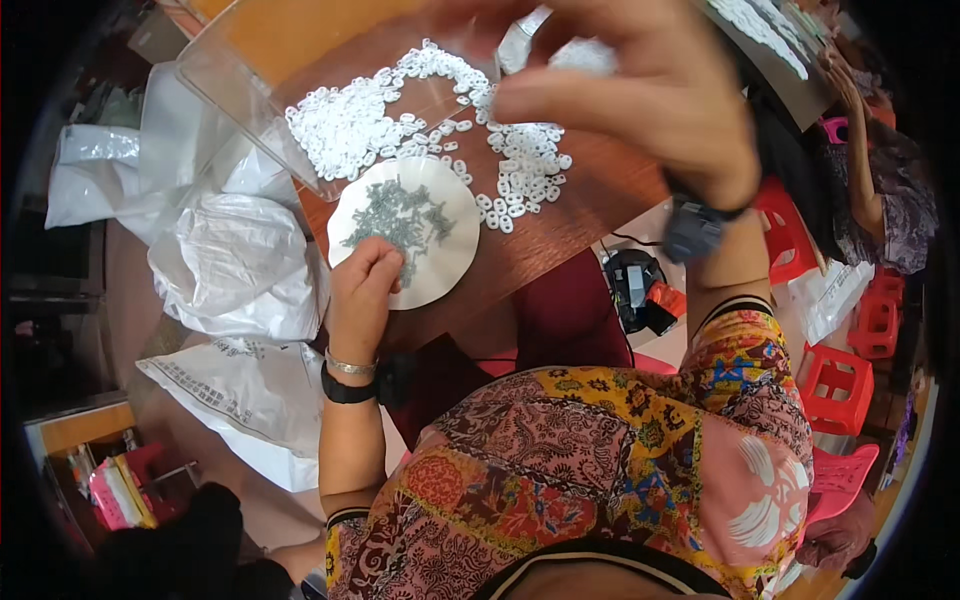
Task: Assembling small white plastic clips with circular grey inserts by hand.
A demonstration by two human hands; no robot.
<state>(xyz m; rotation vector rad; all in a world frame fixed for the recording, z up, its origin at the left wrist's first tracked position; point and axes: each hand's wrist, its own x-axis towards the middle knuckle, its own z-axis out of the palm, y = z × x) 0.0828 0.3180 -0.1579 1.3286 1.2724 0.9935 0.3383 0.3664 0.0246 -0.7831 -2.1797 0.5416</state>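
A white round plate (455, 260) with a wavy rim lies near the table's front edge. On it is a loose heap of small grey screw-like pieces (398, 215). At the plate's lower left, my left hand (365, 285) is pinched closed by the heap; whatever is between its fingertips is too small to make out. My right hand (650, 100), smeared by motion, is raised over the right part of the table. Its thumb and fingers are apart, and I see nothing held. Many small white oval plastic pieces with holes (345, 125) are spread beyond the plate, with more (525, 165) to its right.
A clear plastic tray (225, 105) stands at the table's left. White sacks (235, 260) crowd the floor on the left. Red stools (838, 388) stand to the right, near another person's arm (860, 150). A black device (635, 285) sits below the wooden table (540, 235).
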